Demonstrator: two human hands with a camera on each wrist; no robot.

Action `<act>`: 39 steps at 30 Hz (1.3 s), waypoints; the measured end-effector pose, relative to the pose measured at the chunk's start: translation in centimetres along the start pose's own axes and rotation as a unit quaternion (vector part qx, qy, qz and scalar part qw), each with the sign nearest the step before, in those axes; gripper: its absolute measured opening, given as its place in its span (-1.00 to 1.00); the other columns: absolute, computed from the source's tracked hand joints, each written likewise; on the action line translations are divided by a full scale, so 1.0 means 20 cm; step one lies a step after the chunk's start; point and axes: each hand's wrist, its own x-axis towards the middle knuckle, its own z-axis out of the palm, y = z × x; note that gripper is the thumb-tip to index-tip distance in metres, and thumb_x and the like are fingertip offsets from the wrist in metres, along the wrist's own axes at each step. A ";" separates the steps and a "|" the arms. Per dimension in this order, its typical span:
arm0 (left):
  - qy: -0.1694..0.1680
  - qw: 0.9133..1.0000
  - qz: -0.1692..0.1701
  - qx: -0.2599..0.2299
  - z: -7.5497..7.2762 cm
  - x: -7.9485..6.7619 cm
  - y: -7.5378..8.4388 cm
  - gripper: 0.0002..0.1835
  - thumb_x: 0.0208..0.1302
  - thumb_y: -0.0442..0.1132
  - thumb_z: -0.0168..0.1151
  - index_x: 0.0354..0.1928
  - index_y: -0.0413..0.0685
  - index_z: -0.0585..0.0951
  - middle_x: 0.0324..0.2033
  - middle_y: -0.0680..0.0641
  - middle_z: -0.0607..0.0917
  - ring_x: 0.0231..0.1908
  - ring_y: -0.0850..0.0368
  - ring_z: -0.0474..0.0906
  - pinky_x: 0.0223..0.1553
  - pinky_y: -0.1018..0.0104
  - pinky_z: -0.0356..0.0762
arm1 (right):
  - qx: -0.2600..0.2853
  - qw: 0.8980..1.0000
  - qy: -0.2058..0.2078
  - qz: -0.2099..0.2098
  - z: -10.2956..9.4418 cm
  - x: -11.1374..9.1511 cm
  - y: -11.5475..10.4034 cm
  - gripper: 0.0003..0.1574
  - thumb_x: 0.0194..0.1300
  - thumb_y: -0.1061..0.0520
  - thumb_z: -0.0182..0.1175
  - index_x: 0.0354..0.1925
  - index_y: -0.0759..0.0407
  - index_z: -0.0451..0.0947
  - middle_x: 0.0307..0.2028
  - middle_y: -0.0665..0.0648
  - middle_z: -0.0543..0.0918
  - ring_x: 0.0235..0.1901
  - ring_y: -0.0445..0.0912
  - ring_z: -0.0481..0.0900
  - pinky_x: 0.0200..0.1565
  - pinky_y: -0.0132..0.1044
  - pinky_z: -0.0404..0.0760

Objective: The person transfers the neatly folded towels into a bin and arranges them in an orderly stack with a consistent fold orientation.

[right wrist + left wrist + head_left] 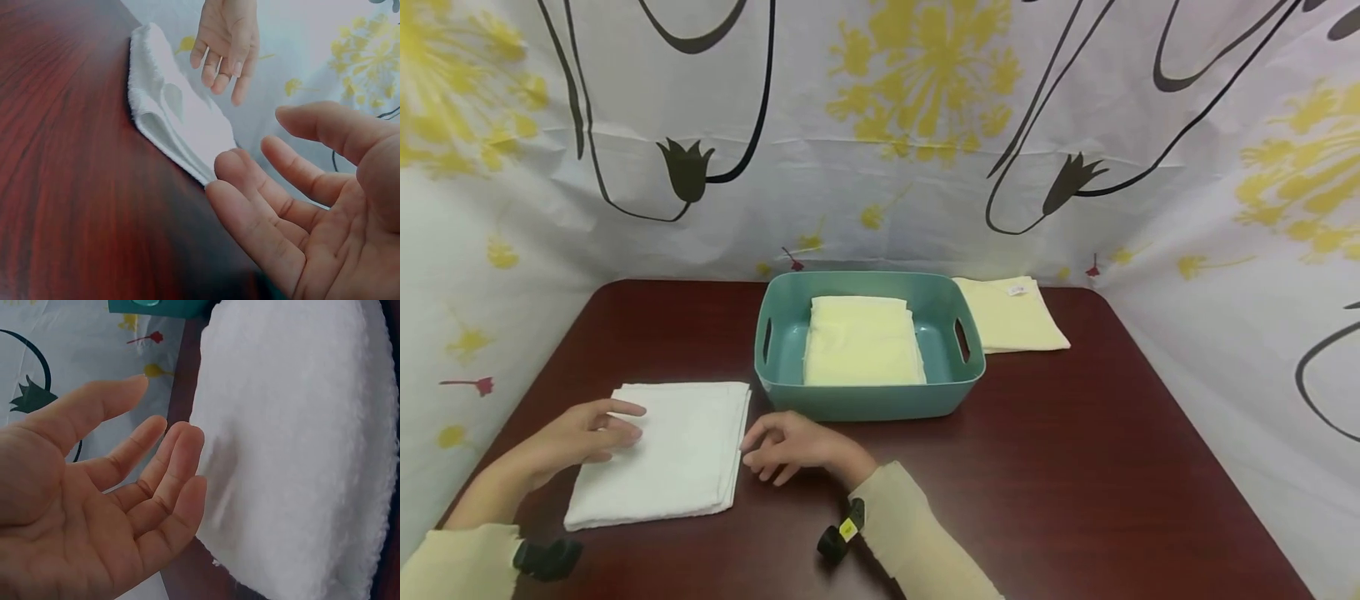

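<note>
Head view: left hand (pixel 576 433) over left edge of folded white cloth (pixel 673 467) on table (pixel 1075 475); right hand (pixel 793 446) beside right edge. Left wrist view: fingers (pixel 178 465) loosely bent, thumb apart, beside cloth. Right wrist view: fingers slightly spread near cloth's folds.

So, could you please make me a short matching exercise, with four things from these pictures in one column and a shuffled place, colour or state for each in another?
Things
1. White cloth
2. Bin
3. Tagged yellow cloth
4. Right hand

Places, colours, states
A. Teal, with folded yellow fabric inside
B. Beside the white cloth's right edge, holding nothing
C. Lying flat at the left hand's fingertips
D. On the table, partly hidden by the bin's right side

Right pairs: 1-C, 2-A, 3-D, 4-B
</note>
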 end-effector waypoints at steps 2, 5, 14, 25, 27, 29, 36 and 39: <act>0.000 1.000 -0.007 0.004 -0.02 -0.01 -0.02 -0.39 0.21 -0.17 0.21 0.15 -0.47 0.29 -0.10 -0.30 0.55 -0.10 -0.12 0.49 -0.17 -0.05 0.50 | 0.011 1.000 0.008 0.007 0.01 0.01 0.01 -0.76 0.18 0.23 0.20 -0.15 0.29 0.51 -0.47 0.11 0.63 -0.52 -0.11 0.61 -0.49 -0.21 0.61; 0.001 1.000 -0.015 0.004 -0.04 -0.02 -0.05 -0.39 0.22 -0.17 0.20 0.15 -0.49 0.27 -0.07 -0.35 0.54 -0.08 -0.15 0.49 -0.17 -0.06 0.49 | 0.023 0.999 0.021 0.015 0.03 0.03 0.03 -0.76 0.18 0.23 0.21 -0.16 0.27 0.52 -0.48 0.09 0.62 -0.53 -0.10 0.61 -0.50 -0.20 0.60; 0.006 0.999 -0.036 0.010 -0.08 -0.06 -0.11 -0.35 0.25 -0.16 0.17 0.17 -0.54 0.21 -0.08 -0.31 0.54 -0.11 0.01 0.49 -0.15 -0.03 0.49 | 0.035 0.997 0.064 0.029 0.06 0.05 0.07 -0.76 0.18 0.24 0.21 -0.16 0.30 0.53 -0.49 0.13 0.61 -0.53 -0.07 0.60 -0.54 -0.19 0.59; 0.019 0.999 -0.039 -0.004 -0.09 -0.07 -0.16 -0.34 0.30 -0.14 0.11 0.19 -0.56 0.17 -0.02 -0.36 0.49 -0.25 0.45 0.45 -0.16 0.06 0.52 | 0.014 0.992 0.124 0.021 0.10 0.08 0.08 -0.82 0.16 0.28 0.20 -0.21 0.29 0.50 -0.56 0.12 0.56 -0.58 -0.08 0.57 -0.57 -0.24 0.58; 0.027 0.999 -0.041 0.002 -0.09 -0.07 -0.17 -0.34 0.29 -0.13 0.12 0.18 -0.56 0.18 -0.03 -0.36 0.49 -0.24 0.41 0.46 -0.17 0.07 0.52 | 0.011 0.991 0.135 0.023 0.11 0.09 0.08 -0.82 0.16 0.29 0.20 -0.22 0.29 0.49 -0.57 0.14 0.55 -0.60 -0.07 0.57 -0.58 -0.25 0.57; 0.037 0.998 -0.049 0.012 -0.09 -0.06 -0.17 -0.33 0.28 -0.11 0.14 0.18 -0.55 0.19 -0.04 -0.38 0.47 -0.21 0.29 0.50 -0.18 0.07 0.52 | 0.013 0.989 0.143 0.025 0.12 0.09 0.07 -0.81 0.15 0.30 0.20 -0.21 0.29 0.49 -0.58 0.16 0.55 -0.60 -0.06 0.58 -0.59 -0.25 0.57; 0.048 0.996 -0.063 0.042 -0.06 -0.03 -0.18 -0.26 0.25 -0.05 0.16 0.19 -0.55 0.17 0.02 -0.57 0.29 -0.04 -0.29 0.39 -0.17 -0.01 0.50 | 0.027 0.985 0.163 0.045 0.14 0.12 0.05 -0.76 0.12 0.29 0.23 -0.20 0.28 0.46 -0.60 0.20 0.54 -0.59 0.00 0.60 -0.57 -0.24 0.58; 0.050 0.996 -0.063 0.038 -0.05 -0.02 -0.17 -0.25 0.24 -0.04 0.17 0.19 -0.54 0.17 0.03 -0.60 0.25 -0.01 -0.34 0.36 -0.17 -0.02 0.49 | 0.032 0.983 0.172 0.053 0.14 0.12 0.04 -0.73 0.11 0.29 0.24 -0.18 0.27 0.45 -0.60 0.21 0.54 -0.59 0.01 0.61 -0.57 -0.24 0.59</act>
